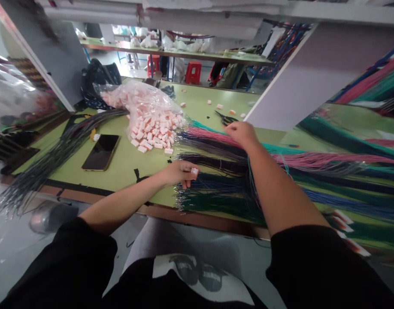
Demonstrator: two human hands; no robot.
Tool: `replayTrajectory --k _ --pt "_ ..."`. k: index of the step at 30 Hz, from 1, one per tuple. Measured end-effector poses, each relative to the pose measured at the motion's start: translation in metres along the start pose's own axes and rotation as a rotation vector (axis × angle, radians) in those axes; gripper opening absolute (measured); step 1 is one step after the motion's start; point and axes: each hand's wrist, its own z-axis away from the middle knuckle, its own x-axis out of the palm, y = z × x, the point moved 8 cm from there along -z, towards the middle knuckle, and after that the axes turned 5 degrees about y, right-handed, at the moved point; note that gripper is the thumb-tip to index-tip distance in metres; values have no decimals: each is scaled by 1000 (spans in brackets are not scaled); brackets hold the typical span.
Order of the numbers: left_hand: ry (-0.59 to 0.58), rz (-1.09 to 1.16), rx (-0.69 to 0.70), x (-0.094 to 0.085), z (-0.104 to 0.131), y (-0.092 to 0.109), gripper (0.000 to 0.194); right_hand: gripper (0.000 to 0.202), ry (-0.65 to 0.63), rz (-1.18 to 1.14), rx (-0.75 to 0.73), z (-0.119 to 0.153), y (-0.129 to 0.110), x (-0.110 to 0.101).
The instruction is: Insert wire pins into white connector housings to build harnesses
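My left hand [180, 172] is closed, with a small pale plastic connector housing [194, 171] pinched at its fingertips. It is above the tip ends of the dark wires [213, 184] laid across the bench. My right hand [243, 133] is farther forward, over the pink wires [206, 134] and teal wires [197, 124]. Its fingers are pinched together; what is between them, if anything, is too small to tell. Just beyond its fingertips are black-handled snips [225, 119]. A heap of pale pink connector housings [155, 128] spills from a clear plastic bag [142, 96] left of the wires.
A phone [101, 152] lies on the green bench [126, 165], beside a bundle of grey wires [65, 150] overhanging the front edge. Several loose housings are scattered near the back. White uprights [287, 81] flank the bench. Red stools [193, 72] stand beyond it.
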Motion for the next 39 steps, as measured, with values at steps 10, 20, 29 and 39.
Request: replayTrajectory --k 10,20,29,39 --pt "42 84 -2 -3 -6 -8 26 24 -307 -355 -269 71 -47 3" --pt "34 72 14 -2 -2 -5 18 24 -183 -594 -340 112 -90 5" --pt "-23 98 -12 3 0 -6 19 15 -116 -534 -238 121 -69 9" --pt "-42 94 -4 3 2 -6 19 13 -60 -433 -347 126 -86 4"
